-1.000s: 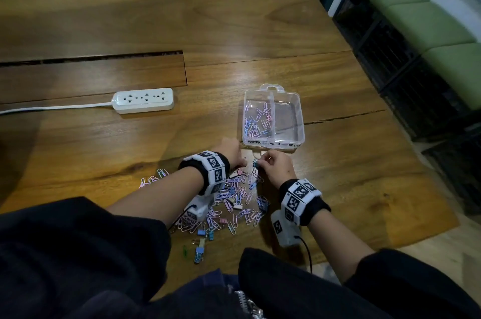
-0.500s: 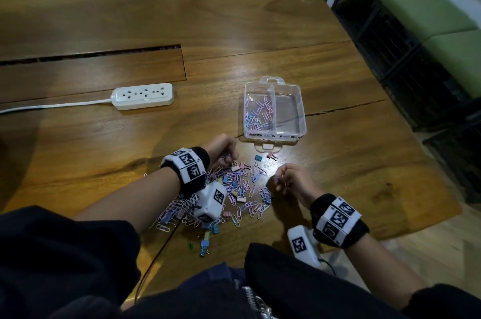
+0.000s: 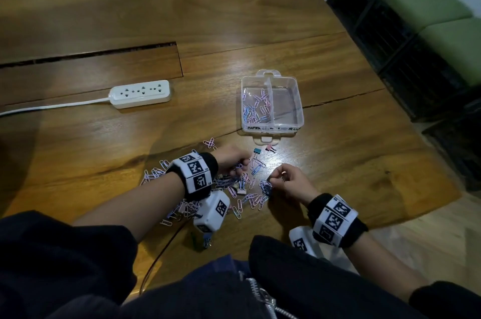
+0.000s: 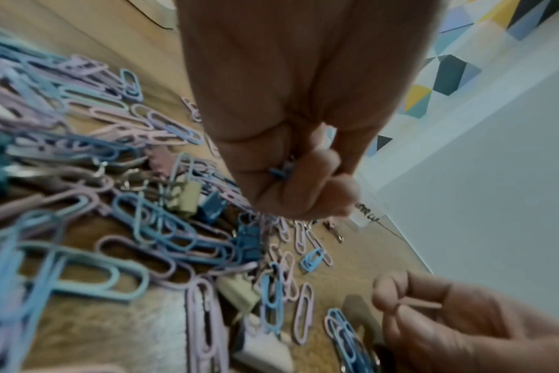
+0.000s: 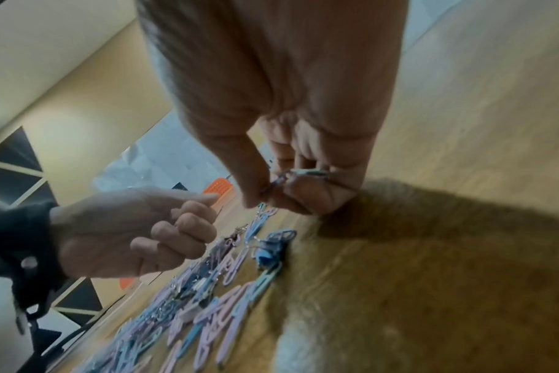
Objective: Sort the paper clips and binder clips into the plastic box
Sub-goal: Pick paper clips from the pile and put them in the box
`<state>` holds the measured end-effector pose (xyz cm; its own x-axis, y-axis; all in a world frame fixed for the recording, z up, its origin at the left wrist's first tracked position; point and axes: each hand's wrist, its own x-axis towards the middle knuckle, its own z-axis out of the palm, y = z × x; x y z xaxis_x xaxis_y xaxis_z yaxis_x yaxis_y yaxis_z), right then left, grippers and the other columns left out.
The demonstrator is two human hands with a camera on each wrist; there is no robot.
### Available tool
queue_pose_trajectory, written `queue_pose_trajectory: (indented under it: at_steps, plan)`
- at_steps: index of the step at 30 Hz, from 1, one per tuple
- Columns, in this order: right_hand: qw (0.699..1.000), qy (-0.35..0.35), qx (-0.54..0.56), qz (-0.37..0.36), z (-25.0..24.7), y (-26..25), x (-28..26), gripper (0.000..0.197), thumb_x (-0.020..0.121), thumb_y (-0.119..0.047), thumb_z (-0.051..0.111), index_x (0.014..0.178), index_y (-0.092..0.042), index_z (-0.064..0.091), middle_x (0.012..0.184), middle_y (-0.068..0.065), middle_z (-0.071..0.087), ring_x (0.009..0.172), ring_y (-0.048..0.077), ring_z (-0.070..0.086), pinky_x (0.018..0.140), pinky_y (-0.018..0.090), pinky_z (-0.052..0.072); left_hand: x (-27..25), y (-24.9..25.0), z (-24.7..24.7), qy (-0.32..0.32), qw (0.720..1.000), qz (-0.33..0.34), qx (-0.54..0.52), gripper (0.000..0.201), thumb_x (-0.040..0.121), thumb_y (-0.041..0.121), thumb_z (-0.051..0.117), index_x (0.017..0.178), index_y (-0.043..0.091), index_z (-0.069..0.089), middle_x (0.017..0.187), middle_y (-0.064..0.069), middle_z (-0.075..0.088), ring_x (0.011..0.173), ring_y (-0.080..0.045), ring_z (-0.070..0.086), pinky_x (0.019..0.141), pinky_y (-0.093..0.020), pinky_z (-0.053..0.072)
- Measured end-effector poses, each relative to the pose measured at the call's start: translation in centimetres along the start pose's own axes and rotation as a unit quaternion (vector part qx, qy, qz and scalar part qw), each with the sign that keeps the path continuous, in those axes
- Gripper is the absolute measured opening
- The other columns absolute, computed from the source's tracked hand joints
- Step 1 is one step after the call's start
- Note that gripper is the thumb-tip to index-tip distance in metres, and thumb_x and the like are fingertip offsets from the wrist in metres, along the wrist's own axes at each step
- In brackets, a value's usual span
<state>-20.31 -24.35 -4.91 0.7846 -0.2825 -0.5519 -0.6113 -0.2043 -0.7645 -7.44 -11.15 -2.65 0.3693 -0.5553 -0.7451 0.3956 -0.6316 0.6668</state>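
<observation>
Right hand (image 3: 291, 180) has drawn back from the clear box (image 3: 298, 100), pinching wire clips; left hand (image 3: 231, 160) grips a blue clip

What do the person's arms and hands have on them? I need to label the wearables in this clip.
Both hands are bare: left hand, right hand. Each wrist carries a black band faced with white tiles printed with black square markers. A white camera box with the same kind of marker hangs under the left wrist, a thin cable trailing from it. Dark sleeves are pushed up the forearms.
</observation>
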Motion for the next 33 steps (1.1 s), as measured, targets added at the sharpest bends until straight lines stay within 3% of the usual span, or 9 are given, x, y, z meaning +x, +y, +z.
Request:
queue_pose_trajectory:
  at_steps: [4, 8, 11, 13, 16, 21, 25, 30, 33]
  plan:
    - [0.999, 0.023, 0.026, -0.002, -0.2, 0.4, -0.5, 0.031, 0.088, 0.009, 0.039, 0.076, -0.017, 0.051, 0.073, -0.003, 0.054, 0.06, 0.007, 0.05, 0.049, 0.011, 0.04, -0.1, -0.4, 1.3, -0.016, 0.993, 0.008, 0.118, 0.03, 0.099, 0.009, 0.029, 0.076, 0.014, 0.049, 0.061, 0.0, 0.044, 0.036, -0.002, 0.041, 0.036, -0.013, 0.033]
    - [0.999, 0.029, -0.008, -0.019, -0.3, 0.7, -0.6, 0.033, 0.086, 0.009, 0.035, 0.07, -0.016, 0.05, 0.076, 0.003, 0.058, 0.071, 0.015, 0.055, 0.062, 0.021, 0.042, -0.5, -0.3, 2.6, 0.0, 0.96, 0.072, 0.269, 0.026, 0.099, 0.015, 0.028, 0.085, 0.013, 0.05, 0.071, -0.002, 0.05, 0.058, -0.013, 0.044, 0.05, -0.021, 0.035]
    - [0.994, 0.037, -0.099, -0.032, 0.0, 1.1, -0.4, 0.024, 0.086, -0.008, 0.048, 0.067, -0.021, 0.046, 0.074, -0.002, 0.053, 0.078, 0.018, 0.051, 0.069, 0.027, 0.04, -0.6, -0.9, 3.7, 0.016, 0.863, 0.121, 0.49, 0.031, 0.093, 0.043, 0.038, 0.086, 0.014, 0.048, 0.085, -0.006, 0.055, 0.075, -0.019, 0.048, 0.066, -0.029, 0.039]
    - [0.99, 0.028, -0.135, -0.04, 0.3, 1.3, -0.4, 0.02, 0.08, -0.012, 0.061, 0.071, -0.019, 0.045, 0.07, -0.006, 0.051, 0.069, 0.013, 0.05, 0.062, 0.022, 0.039, -0.4, -1.6, 4.2, 0.05, 0.793, 0.139, 0.591, 0.045, 0.081, 0.06, 0.05, 0.088, 0.015, 0.05, 0.093, -0.007, 0.057, 0.079, -0.02, 0.048, 0.07, -0.032, 0.04]
    - [0.985, 0.035, -0.161, -0.051, 0.6, 1.2, -0.3, 0.026, 0.074, -0.013, 0.071, 0.078, -0.016, 0.046, 0.07, -0.007, 0.049, 0.061, 0.005, 0.044, 0.057, 0.02, 0.036, -0.2, -2.6, 4.7, 0.079, 0.749, 0.171, 0.635, 0.064, 0.069, 0.066, 0.059, 0.103, 0.011, 0.051, 0.106, -0.007, 0.054, 0.096, -0.022, 0.051, 0.078, -0.034, 0.043]
    - [0.985, 0.06, -0.156, -0.037, -0.8, 1.1, -0.2, 0.024, 0.075, -0.005, 0.069, 0.077, -0.016, 0.048, 0.067, -0.008, 0.044, 0.059, 0.005, 0.04, 0.054, 0.02, 0.032, -0.1, -2.7, 4.7, 0.093, 0.774, 0.174, 0.602, 0.045, 0.08, 0.049, 0.059, 0.104, 0.01, 0.054, 0.11, -0.007, 0.054, 0.104, -0.023, 0.053, 0.086, -0.036, 0.048]
    - [0.977, 0.095, -0.187, -0.038, -1.9, 1.1, -0.2, 0.013, 0.079, -0.006, 0.065, 0.086, -0.013, 0.055, 0.086, 0.002, 0.051, 0.073, 0.012, 0.046, 0.07, 0.026, 0.037, -0.2, -2.7, 4.2, 0.079, 0.767, 0.172, 0.613, 0.034, 0.087, 0.038, 0.055, 0.099, 0.007, 0.061, 0.1, -0.007, 0.055, 0.1, -0.024, 0.056, 0.078, -0.034, 0.047]
    - [0.961, 0.092, -0.25, -0.076, -0.4, 0.8, -1.0, 0.033, 0.074, -0.03, 0.07, 0.099, -0.012, 0.056, 0.097, 0.004, 0.045, 0.086, 0.013, 0.044, 0.075, 0.024, 0.035, -0.3, -2.8, 3.9, 0.089, 0.757, 0.219, 0.609, 0.022, 0.091, 0.03, 0.045, 0.094, 0.012, 0.057, 0.099, -0.005, 0.057, 0.097, -0.021, 0.055, 0.069, -0.028, 0.038]
    - [0.942, 0.087, -0.307, -0.1, 0.7, 0.8, -0.9, 0.038, 0.072, -0.033, 0.072, 0.1, -0.014, 0.056, 0.095, 0.001, 0.038, 0.09, 0.014, 0.04, 0.076, 0.025, 0.037, -0.7, -2.1, 2.9, 0.083, 0.806, 0.223, 0.542, 0.012, 0.089, 0.027, 0.049, 0.08, 0.019, 0.05, 0.085, 0.002, 0.05, 0.086, -0.018, 0.053, 0.07, -0.028, 0.04]
